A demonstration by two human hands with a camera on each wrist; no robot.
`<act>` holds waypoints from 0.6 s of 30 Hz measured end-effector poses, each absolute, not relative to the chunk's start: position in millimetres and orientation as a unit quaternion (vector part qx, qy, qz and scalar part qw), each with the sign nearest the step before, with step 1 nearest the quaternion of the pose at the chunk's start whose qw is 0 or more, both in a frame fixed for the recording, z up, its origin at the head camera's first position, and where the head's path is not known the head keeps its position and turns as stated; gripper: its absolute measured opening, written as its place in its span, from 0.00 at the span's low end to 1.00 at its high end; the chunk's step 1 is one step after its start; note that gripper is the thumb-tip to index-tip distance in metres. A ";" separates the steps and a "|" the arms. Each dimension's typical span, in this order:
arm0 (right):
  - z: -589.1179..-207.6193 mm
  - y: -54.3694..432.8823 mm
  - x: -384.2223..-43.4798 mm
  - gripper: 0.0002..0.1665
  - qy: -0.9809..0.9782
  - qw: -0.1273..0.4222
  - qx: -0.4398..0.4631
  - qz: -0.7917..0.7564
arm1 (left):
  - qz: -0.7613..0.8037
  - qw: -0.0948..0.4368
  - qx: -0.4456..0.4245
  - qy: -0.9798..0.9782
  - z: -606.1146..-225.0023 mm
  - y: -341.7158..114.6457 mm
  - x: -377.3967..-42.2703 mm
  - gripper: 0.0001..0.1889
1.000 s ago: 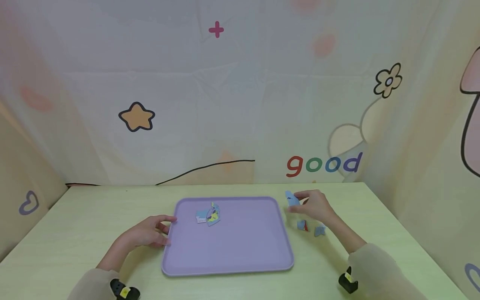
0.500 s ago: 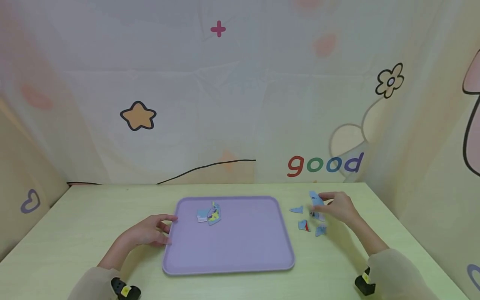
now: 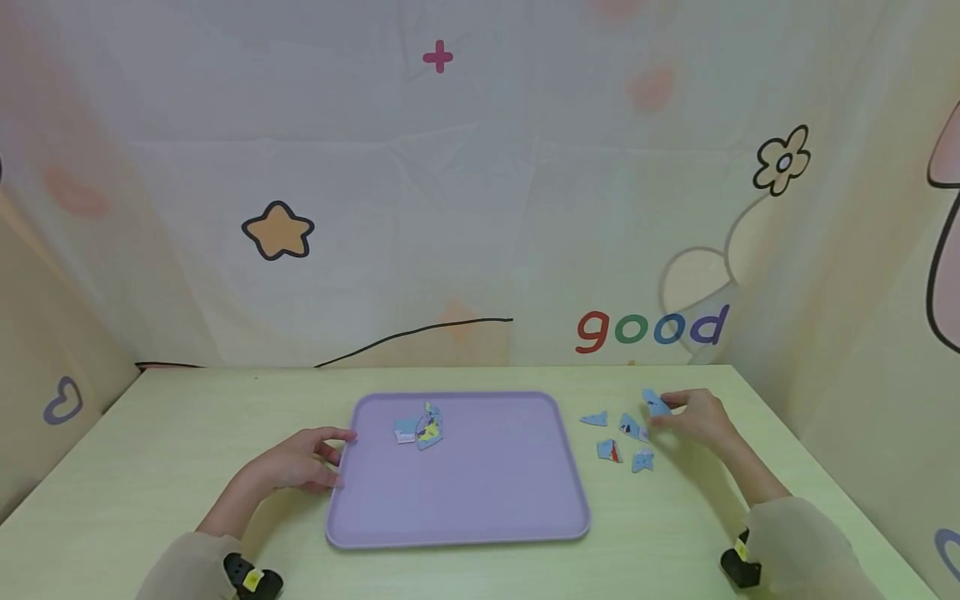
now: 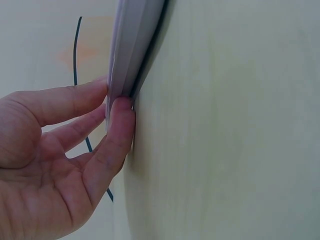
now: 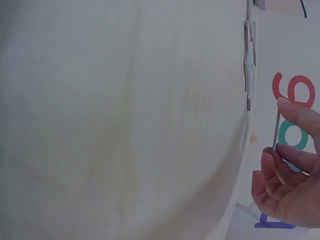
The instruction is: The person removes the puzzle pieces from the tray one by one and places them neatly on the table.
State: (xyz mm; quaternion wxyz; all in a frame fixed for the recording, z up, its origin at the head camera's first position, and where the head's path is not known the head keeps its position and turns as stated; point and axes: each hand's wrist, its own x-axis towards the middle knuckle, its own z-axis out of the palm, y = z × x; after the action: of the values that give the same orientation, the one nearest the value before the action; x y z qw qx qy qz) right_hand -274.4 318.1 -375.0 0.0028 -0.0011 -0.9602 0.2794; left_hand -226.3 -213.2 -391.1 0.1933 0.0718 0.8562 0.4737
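Note:
Near the back right of the table, my right hand (image 3: 693, 417) pinches a flat blue puzzle piece (image 3: 656, 403) between thumb and fingers; it appears edge-on as a thin strip (image 5: 277, 130) in the right wrist view. Several loose puzzle pieces lie just left of that hand: a narrow blue one (image 3: 595, 418), one with dark marks (image 3: 632, 427), one with a red patch (image 3: 609, 451) and a pale blue one (image 3: 642, 461). My left hand (image 3: 298, 458) holds the left rim of the lilac tray (image 3: 457, 500), its fingertips at the edge (image 4: 120, 65). Two pieces (image 3: 427, 429) lie touching on the tray.
The pale wooden table (image 3: 180, 433) reaches a printed curtain (image 3: 480, 208) behind, with more curtain on both sides. The loose pieces sit between the tray's right rim and my right hand.
My right hand has moved right, away from the tray, with a piece in its fingers. Two more loose pieces now show where it was. The left hand stays at the tray.

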 end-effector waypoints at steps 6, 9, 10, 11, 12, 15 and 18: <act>-377.5 320.8 -278.5 0.34 -0.966 -0.001 0.025 0.257 | 0.474 0.197 0.066 0.856 -392.3 -212.9 -227.3 0.34; -380.6 323.9 -281.4 0.33 -0.969 0.000 0.032 0.245 | 0.476 0.199 0.066 0.854 -393.4 -213.2 -228.1 0.34; -381.7 324.9 -282.1 0.33 -0.970 -0.001 0.032 0.243 | 0.476 0.199 0.065 0.854 -393.7 -213.1 -228.2 0.34; -382.7 325.8 -282.9 0.32 -0.970 0.000 0.033 0.240 | 0.476 0.198 0.065 0.854 -393.8 -213.1 -228.1 0.34; -383.8 326.6 -283.6 0.32 -0.970 0.000 0.033 0.240 | 0.476 0.197 0.064 0.855 -393.9 -213.2 -228.1 0.34; -385.6 328.4 -285.3 0.32 -0.970 -0.002 0.035 0.239 | 0.474 0.194 0.061 0.857 -393.6 -213.1 -228.3 0.34; -385.8 328.8 -285.9 0.32 -0.970 -0.006 0.036 0.241 | 0.473 0.191 0.057 0.858 -393.3 -213.1 -228.5 0.34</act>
State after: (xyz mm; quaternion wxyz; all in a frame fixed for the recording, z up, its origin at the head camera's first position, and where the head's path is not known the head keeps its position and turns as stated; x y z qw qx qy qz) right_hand -285.9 328.8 -385.8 -0.0057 0.0363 -0.9698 0.2410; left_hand -228.5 -213.1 -393.3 0.1912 0.0569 0.8584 0.4725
